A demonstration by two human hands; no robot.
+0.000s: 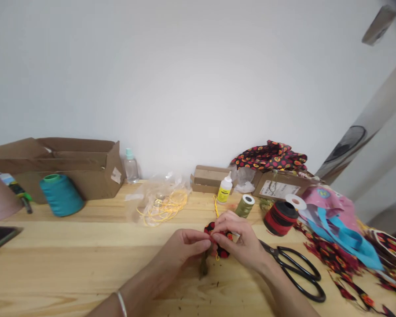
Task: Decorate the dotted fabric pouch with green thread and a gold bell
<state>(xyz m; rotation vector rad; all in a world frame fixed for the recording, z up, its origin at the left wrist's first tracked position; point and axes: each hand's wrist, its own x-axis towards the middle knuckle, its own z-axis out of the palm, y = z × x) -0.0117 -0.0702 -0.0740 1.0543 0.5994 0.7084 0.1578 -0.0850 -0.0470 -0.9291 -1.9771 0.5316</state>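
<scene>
My left hand (188, 248) and my right hand (239, 237) meet over the table, thumbs and fingertips pinched close together. Between and behind them is a small black-and-red patterned fabric piece (223, 252) with a yellow cord on it. An olive-green tassel (203, 265) hangs below my left fingertips, its top hidden by the fingers. The right fingertips press at the fabric piece; whatever fine part they pinch is too small to make out. Beside my right wrist lie black-handled scissors (297, 266), and behind the hands stands an olive thread spool (244, 206).
A glue bottle (224, 189), a red-and-black cord spool (280, 218) and a bag of yellow cord (166, 204) stand behind. At left are a teal thread cone (61, 196), a cardboard box (82, 176) and a phone (0, 237). Fabric scraps (333, 251) and blue ribbon (348, 240) lie right.
</scene>
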